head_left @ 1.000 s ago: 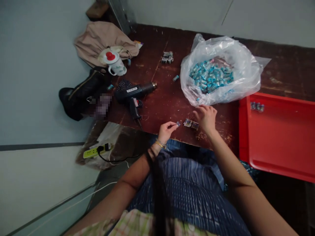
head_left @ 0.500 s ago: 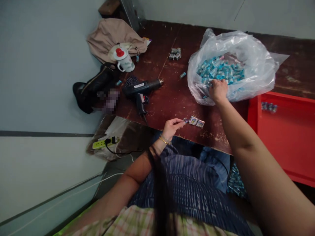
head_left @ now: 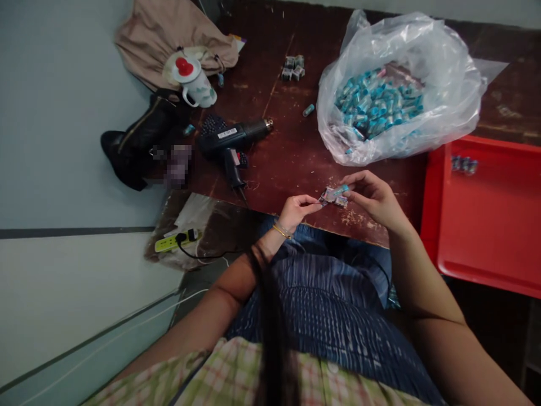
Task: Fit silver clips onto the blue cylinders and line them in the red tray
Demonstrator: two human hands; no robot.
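Near the table's front edge, my left hand [head_left: 298, 212] pinches a small printed sleeve [head_left: 323, 199]. My right hand [head_left: 374, 197] holds a small clear vial with a blue end [head_left: 340, 190] between thumb and fingers, just right of the sleeve. Beneath the vial lie small printed pieces [head_left: 341, 201], partly hidden by it. Behind my right hand stands an open clear plastic bag [head_left: 456, 101] with a heap of blue-ended vials [head_left: 380, 107] inside.
A black heat gun [head_left: 236, 138] lies left of centre, with a lidded mug [head_left: 200, 87], black boot-like item [head_left: 139, 141] and beige cloth bag [head_left: 164, 34] beyond. One vial [head_left: 308, 110] and several wrapped pieces [head_left: 293, 67] lie behind. A red tray [head_left: 490, 220] is right.
My right hand has come out of the plastic bag with a vial and moved toward my left hand. My left hand still pinches the sleeve. The view has shifted slightly.
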